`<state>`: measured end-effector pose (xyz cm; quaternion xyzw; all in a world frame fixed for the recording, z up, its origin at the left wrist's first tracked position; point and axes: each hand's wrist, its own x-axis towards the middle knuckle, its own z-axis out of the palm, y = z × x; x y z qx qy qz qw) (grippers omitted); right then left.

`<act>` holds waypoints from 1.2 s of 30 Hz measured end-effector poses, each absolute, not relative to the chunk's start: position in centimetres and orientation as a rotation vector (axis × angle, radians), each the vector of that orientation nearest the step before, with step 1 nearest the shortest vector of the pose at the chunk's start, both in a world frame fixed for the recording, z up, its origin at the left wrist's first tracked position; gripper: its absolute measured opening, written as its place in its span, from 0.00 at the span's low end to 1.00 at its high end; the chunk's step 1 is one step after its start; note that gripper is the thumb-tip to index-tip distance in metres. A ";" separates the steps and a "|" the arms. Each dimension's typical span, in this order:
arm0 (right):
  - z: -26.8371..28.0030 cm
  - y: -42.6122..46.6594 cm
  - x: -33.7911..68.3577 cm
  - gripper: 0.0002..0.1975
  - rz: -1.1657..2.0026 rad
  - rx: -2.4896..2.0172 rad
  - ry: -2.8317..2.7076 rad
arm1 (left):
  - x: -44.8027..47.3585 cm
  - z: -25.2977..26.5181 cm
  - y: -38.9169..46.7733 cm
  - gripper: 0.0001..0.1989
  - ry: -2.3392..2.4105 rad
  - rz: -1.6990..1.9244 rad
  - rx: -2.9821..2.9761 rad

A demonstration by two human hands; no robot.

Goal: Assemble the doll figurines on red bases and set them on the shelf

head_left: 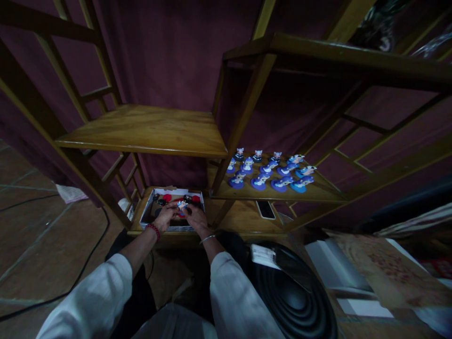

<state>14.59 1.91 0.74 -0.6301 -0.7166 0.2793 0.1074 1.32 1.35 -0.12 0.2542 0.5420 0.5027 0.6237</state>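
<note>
Here's the small figurine, right between the two hands, over the shallow box and a touch nearer its right edge than its left! Left hand on one side, right hand on the other, neither clearly nearer. Fingertips close in around it from both sides; how firmly, I can't tell. Its long axis? Roughly upright, but too small to be certain.

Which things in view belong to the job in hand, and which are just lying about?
In the job:
- small figurine between left hand and right hand
- open box beneath it
- figurines in rows, probably

Lying about:
- smartphone
- white packet
- black cable
</note>
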 end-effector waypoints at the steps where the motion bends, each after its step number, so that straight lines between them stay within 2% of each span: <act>1: 0.7 1.9 14.6 0.21 0.810 -1.870 -2.116 | 1.3 -0.2 1.4 0.11 1.245 1.154 0.586; 7: 0.8 1.9 14.5 0.20 0.757 -1.903 -2.150 | 1.3 -0.2 1.4 0.15 1.244 1.144 0.594; 18: 1.0 1.8 14.5 0.18 0.767 -1.890 -2.138 | 1.5 -0.7 1.6 0.09 1.336 1.144 0.570; 24: 1.0 1.8 14.7 0.19 0.770 -1.836 -2.117 | 1.3 -1.0 1.7 0.12 1.259 1.114 0.567; 36: -0.1 2.1 14.7 0.18 0.786 -1.759 -1.979 | 1.3 -1.1 1.9 0.12 1.315 1.181 0.498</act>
